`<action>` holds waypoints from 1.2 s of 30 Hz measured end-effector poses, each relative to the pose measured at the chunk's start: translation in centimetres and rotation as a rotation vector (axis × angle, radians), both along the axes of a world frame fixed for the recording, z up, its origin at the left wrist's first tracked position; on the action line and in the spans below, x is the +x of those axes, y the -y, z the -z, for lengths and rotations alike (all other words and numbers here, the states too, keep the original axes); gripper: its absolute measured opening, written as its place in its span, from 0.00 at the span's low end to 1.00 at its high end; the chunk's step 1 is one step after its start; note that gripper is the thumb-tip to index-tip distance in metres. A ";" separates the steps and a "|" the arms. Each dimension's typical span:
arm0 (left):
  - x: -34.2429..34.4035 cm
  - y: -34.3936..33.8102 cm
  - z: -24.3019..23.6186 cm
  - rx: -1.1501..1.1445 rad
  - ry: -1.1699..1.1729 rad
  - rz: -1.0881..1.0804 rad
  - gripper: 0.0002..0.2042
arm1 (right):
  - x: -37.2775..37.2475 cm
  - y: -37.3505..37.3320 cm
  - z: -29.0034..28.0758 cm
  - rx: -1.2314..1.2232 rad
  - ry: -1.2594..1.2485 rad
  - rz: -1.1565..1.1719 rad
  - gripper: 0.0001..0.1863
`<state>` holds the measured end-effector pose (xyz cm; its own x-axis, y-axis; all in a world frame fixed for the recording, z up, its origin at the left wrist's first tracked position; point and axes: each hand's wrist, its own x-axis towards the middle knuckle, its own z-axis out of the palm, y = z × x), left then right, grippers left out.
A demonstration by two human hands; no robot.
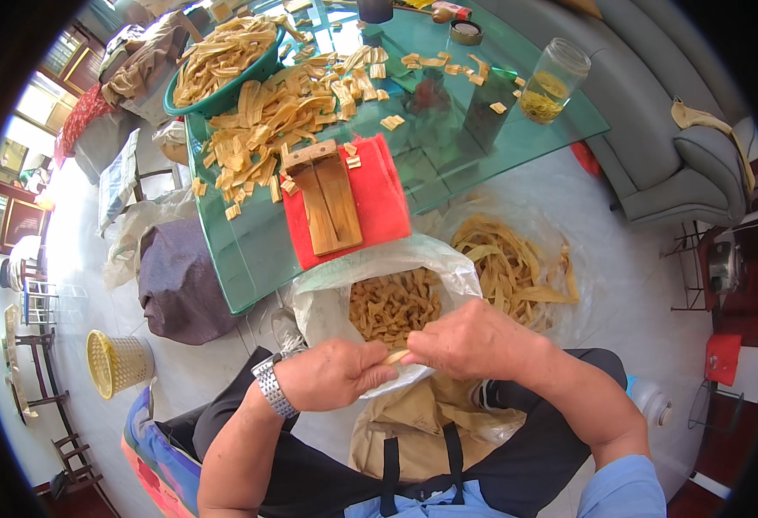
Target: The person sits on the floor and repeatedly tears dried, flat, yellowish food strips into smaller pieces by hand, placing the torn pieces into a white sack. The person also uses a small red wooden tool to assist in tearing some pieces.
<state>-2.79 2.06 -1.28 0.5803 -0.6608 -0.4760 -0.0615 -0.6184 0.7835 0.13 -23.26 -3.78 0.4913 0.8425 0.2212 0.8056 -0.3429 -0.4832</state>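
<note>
Over the mouth of a white plastic bag (323,298), my left hand (331,375) and my right hand (474,341) meet with thumbs and fingers pinched. A short, pale yellow strip (396,355) shows between the fingertips, gripped from both sides; the rest of it is hidden by my fingers. Many small, twisted, yellow-brown pieces (393,304) lie inside the bag. To its right, a clear plastic bag holds long, flat, yellowish strips (501,259). Beyond my hands, a grooved wooden block with a raised crosspiece (331,207) rests on a red cloth (386,186) at the table edge.
The glass table (439,177) carries a heap of short cut strips (266,116) and a green basin (215,105) full of them. A glass jar (556,82) stands near its right edge. A yellow wastebasket (120,363) is on the left floor; a grey sofa (612,104) stands right.
</note>
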 end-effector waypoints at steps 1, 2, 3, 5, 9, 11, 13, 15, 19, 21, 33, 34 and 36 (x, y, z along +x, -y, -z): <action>-0.3 -0.2 0.1 0.009 0.002 0.027 0.15 | -0.2 0.2 -0.2 -0.018 -0.037 -0.017 0.18; -0.6 -0.7 0.2 -0.060 0.001 0.003 0.15 | -0.3 0.7 -0.3 -0.013 -0.064 -0.012 0.18; -0.7 -1.3 0.3 -0.037 -0.028 -0.017 0.15 | -0.3 1.3 -0.6 -0.042 -0.075 -0.004 0.18; -1.1 -2.1 -0.1 0.011 -0.085 -0.056 0.14 | -0.3 2.0 -1.3 -0.097 -0.097 0.010 0.19; -0.4 -1.6 -0.1 0.095 -0.020 -0.055 0.13 | -0.8 2.0 -0.3 -0.008 -0.210 0.038 0.15; 0.0 -0.6 0.1 -0.018 -0.051 -0.059 0.14 | -1.1 1.7 1.3 0.166 -0.336 0.105 0.13; 0.1 0.1 0.4 -0.123 -0.147 -0.097 0.15 | -2.2 0.5 0.6 0.119 -0.537 0.075 0.11; 0.1 0.5 0.6 -0.225 -0.306 -0.163 0.17 | -2.3 0.3 0.3 0.098 -0.626 0.078 0.12; 0.6 0.0 1.0 -0.561 -0.715 -0.614 0.17 | -1.0 0.4 -0.4 0.132 -0.571 0.102 0.11; 0.5 0.6 0.3 -0.596 -0.741 -0.703 0.19 | -1.0 0.3 -0.6 0.107 -0.513 0.065 0.10; 0.7 0.9 -0.5 -0.575 -0.664 -0.709 0.17 | 0.6 -0.5 -0.6 0.158 0.047 0.127 0.12; 0.5 1.1 -0.5 -0.548 -0.585 -0.763 0.18 | 0.6 -0.3 -0.7 0.153 0.044 0.131 0.12; 0.5 -0.2 -0.9 -0.570 -0.596 -0.741 0.20 | 1.2 -1.0 -0.6 0.199 0.113 0.183 0.11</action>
